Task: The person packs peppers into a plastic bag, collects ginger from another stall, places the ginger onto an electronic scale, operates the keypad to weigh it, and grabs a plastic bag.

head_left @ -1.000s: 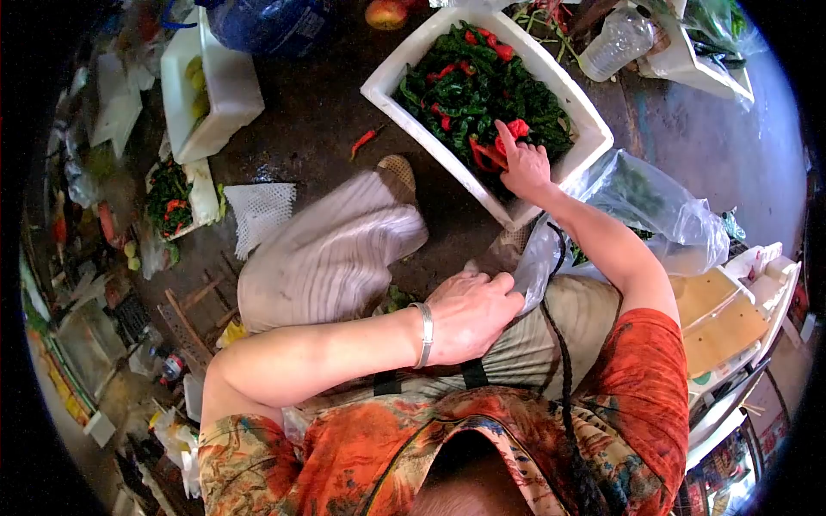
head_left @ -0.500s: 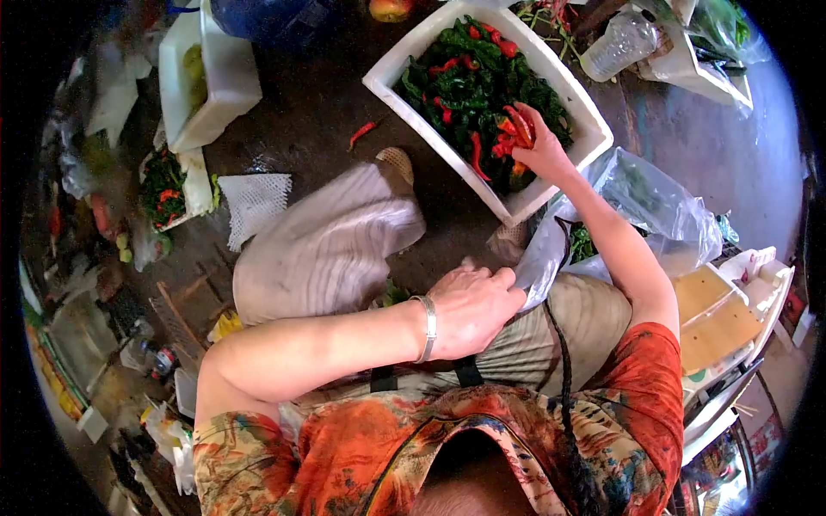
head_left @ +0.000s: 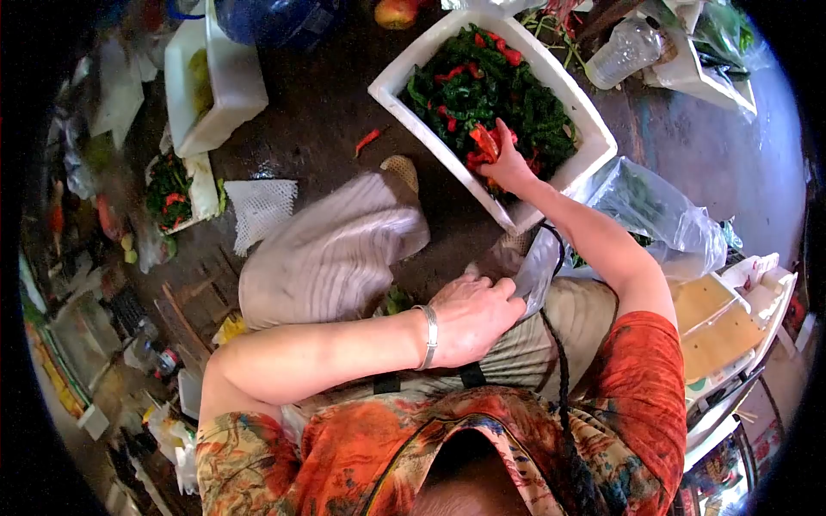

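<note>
My right hand (head_left: 508, 166) is inside a white foam box (head_left: 415, 136), its fingers closed around red chilli peppers (head_left: 484, 144). Dark green crinkled peppers (head_left: 516, 95) fill the box, with more red ones scattered among them. Low over my lap, my left hand (head_left: 476, 316), with a silver bracelet at the wrist, grips the edge of a clear plastic bag (head_left: 535, 267). The bag spreads to the right beneath my right forearm, and some green produce shows through it. My left fingertips are partly hidden in the folds.
One loose red chilli (head_left: 367, 141) lies on the dark floor left of the box. Beyond it are a white mesh sheet (head_left: 258, 206) and another foam box (head_left: 228, 95). A clear plastic bottle (head_left: 621, 53) lies at the upper right. A carton with brown board (head_left: 718, 322) stands at my right.
My right hand has moved left and slightly down in the foam box, with red chillies still in its fingers. My left hand stays on the bag. The whole view has shifted slightly.
</note>
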`<state>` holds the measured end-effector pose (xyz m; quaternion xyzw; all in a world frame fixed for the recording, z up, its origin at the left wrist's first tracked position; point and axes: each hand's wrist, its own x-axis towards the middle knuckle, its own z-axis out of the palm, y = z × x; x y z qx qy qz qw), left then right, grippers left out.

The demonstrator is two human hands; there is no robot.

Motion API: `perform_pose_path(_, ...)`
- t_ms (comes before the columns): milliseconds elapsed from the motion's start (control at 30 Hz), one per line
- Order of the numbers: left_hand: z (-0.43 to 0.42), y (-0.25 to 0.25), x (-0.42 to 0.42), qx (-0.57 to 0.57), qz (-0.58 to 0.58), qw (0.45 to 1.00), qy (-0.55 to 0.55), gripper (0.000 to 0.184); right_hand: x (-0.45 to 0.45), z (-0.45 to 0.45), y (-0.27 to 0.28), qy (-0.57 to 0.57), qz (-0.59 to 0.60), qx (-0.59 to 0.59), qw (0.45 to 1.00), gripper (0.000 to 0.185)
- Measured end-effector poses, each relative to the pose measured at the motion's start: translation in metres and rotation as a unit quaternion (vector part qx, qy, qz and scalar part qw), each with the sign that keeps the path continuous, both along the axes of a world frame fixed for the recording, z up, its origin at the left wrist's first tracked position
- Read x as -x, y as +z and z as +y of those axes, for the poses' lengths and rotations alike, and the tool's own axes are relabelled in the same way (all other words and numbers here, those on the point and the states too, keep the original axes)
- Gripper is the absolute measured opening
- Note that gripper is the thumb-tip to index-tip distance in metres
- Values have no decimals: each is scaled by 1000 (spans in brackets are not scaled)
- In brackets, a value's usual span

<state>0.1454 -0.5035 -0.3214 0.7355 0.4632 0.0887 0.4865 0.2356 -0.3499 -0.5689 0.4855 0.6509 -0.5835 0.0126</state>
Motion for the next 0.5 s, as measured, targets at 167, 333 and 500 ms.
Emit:
perform_pose_path(167, 1, 3, -1, 8, 11, 1000, -10, 18, 0, -7, -1, -61, 86, 8, 994, 101)
perform_pose_path(333, 7, 6, -3, 41, 31, 998, -37, 21, -2, 3, -2, -46, 122, -4, 991, 95)
perform_pose_path(500, 2, -8, -7, 20, 0, 999, -40, 22, -14, 23, 65, 20, 201, -16, 979, 95)
